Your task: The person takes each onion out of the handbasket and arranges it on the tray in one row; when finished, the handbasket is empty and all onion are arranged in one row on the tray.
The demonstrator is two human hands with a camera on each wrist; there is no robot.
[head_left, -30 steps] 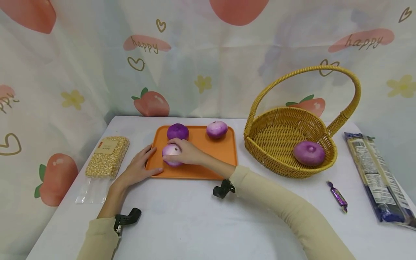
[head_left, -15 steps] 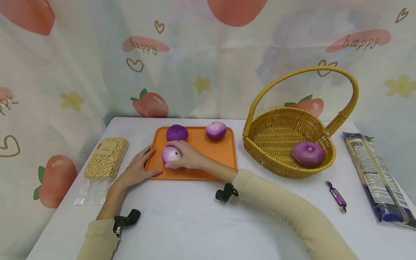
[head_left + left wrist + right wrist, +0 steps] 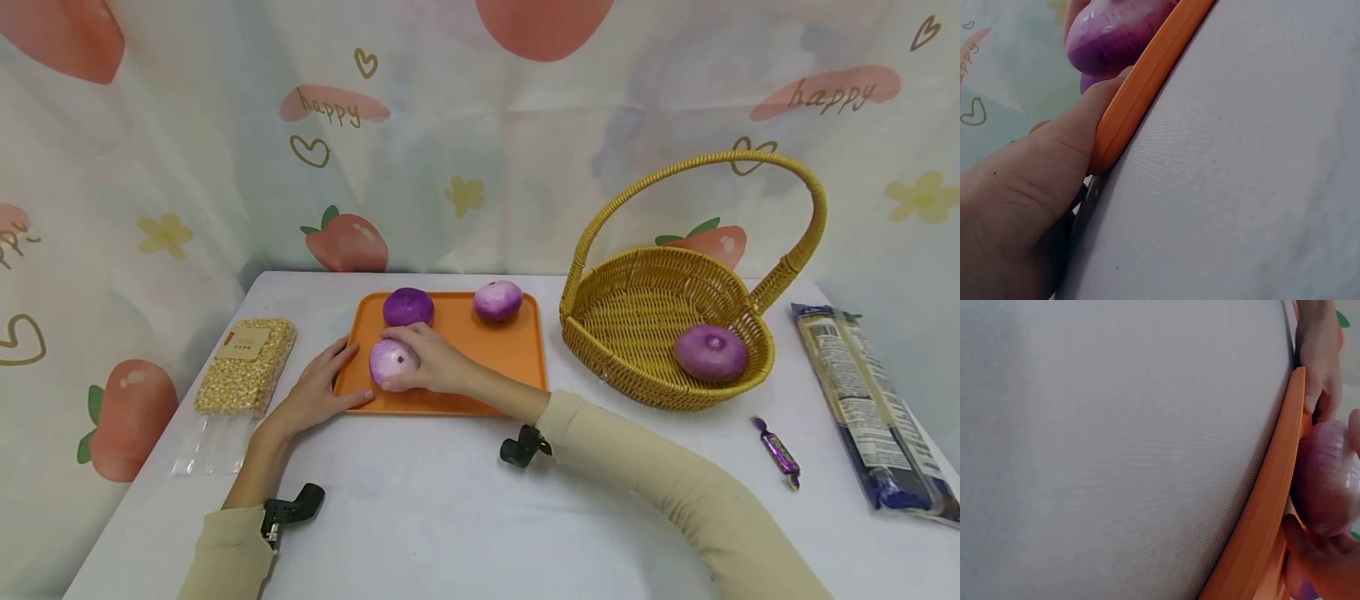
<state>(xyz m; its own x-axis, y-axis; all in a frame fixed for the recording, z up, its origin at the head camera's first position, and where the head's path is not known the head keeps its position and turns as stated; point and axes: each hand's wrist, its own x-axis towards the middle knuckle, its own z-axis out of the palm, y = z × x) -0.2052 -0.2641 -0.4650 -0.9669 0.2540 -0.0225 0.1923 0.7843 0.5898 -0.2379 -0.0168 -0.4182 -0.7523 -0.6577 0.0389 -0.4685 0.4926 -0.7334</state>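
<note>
The right hand (image 3: 438,362) curls its fingers round a glossy, pale purple onion (image 3: 392,362) at the near left corner of the smooth orange plastic tray (image 3: 495,350). The left hand (image 3: 318,387) lies flat, fingers relaxed, thumb against the tray's rim. Two rounder onions sit at the tray's back. A woven wicker basket (image 3: 637,367) stands on the white cloth-covered table (image 3: 420,517), before a strawberry-print curtain. The right palm is hidden.
</note>
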